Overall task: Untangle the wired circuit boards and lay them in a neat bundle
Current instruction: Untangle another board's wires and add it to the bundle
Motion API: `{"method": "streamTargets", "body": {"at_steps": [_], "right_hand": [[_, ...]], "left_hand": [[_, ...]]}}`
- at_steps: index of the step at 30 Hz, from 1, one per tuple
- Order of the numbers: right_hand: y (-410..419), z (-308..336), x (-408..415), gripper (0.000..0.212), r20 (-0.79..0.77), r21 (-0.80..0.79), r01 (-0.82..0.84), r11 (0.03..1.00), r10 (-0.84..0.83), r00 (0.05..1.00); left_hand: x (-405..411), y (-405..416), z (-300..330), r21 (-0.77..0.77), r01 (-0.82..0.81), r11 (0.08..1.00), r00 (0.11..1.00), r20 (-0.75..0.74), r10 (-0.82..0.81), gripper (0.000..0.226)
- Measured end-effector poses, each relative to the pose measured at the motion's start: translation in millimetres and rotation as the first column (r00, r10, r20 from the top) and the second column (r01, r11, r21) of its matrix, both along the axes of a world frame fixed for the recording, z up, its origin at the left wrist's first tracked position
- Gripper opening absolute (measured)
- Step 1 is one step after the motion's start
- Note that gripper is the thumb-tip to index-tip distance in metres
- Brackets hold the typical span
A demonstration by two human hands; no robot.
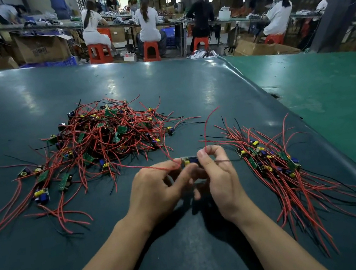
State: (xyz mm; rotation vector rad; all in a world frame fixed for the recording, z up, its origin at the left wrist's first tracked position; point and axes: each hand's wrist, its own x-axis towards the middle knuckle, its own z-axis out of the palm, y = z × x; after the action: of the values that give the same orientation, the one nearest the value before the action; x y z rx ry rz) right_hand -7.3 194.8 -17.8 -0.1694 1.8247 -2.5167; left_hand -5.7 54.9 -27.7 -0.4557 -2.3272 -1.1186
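Note:
A tangled heap of small green circuit boards with red and black wires (109, 134) lies left of centre on the dark green table (166, 86). To the right lies a bundle of boards with their wires laid roughly parallel (273, 163). Between them, just above the table, both hands hold one circuit board (189, 161) with yellow and blue parts. My left hand (157, 189) pinches its left end and a red wire. My right hand (217, 175) pinches another red wire (205, 126) that arcs up and away. The fingers partly hide the board.
A few loose boards with long red wires (42, 193) lie at the table's left front. A brighter green table (326, 97) adjoins on the right. Behind, several people sit on orange stools (99, 53) at workbenches among cardboard boxes.

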Motion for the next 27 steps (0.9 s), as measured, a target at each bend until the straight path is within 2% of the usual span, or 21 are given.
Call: {"method": "streamTargets", "body": {"at_steps": [2, 5, 7, 11, 15, 18, 21, 27], "right_hand": [[0, 0, 3, 0.009, -0.001, 0.039, -0.037, 0.999, 0.037, 0.999], [2, 1, 4, 0.010, 0.000, 0.052, -0.106, 0.993, 0.107, 0.994], [3, -1, 3, 0.013, -0.005, 0.071, -0.140, 0.988, 0.141, 0.990], [8, -5, 1, 0.018, -0.074, 0.219, -0.087, 0.972, 0.106, 0.992], [9, -7, -2, 0.020, -0.086, 0.234, -0.034, 0.972, 0.055, 0.995], [12, -5, -2, 0.017, -0.146, 0.287, 0.005, 0.958, 0.039, 0.988], [15, -3, -1, 0.019, -0.110, 0.209, -0.039, 0.977, 0.063, 0.992], [11, 1, 0, 0.031, 0.026, 0.045, -0.096, 0.994, 0.095, 0.995]], "left_hand": [[-3, -1, 0, 0.137, -0.007, 0.991, 0.993, 0.115, -0.009, 0.033], [-7, -5, 2, 0.431, 0.104, 0.896, 0.941, 0.249, -0.229, 0.033], [-8, -6, 3, 0.540, 0.118, 0.834, 0.903, 0.291, -0.316, 0.034], [-11, -2, 0, 0.485, 0.073, 0.871, 0.886, 0.369, -0.279, 0.038], [-10, -3, -3, 0.395, 0.065, 0.916, 0.924, 0.322, -0.204, 0.041], [-8, -3, -1, 0.473, 0.132, 0.871, 0.893, 0.324, -0.311, 0.042], [-9, -5, 0, 0.530, 0.165, 0.832, 0.871, 0.317, -0.374, 0.033], [-12, -4, 3, 0.703, 0.024, 0.710, 0.936, 0.234, -0.263, 0.020]]}}
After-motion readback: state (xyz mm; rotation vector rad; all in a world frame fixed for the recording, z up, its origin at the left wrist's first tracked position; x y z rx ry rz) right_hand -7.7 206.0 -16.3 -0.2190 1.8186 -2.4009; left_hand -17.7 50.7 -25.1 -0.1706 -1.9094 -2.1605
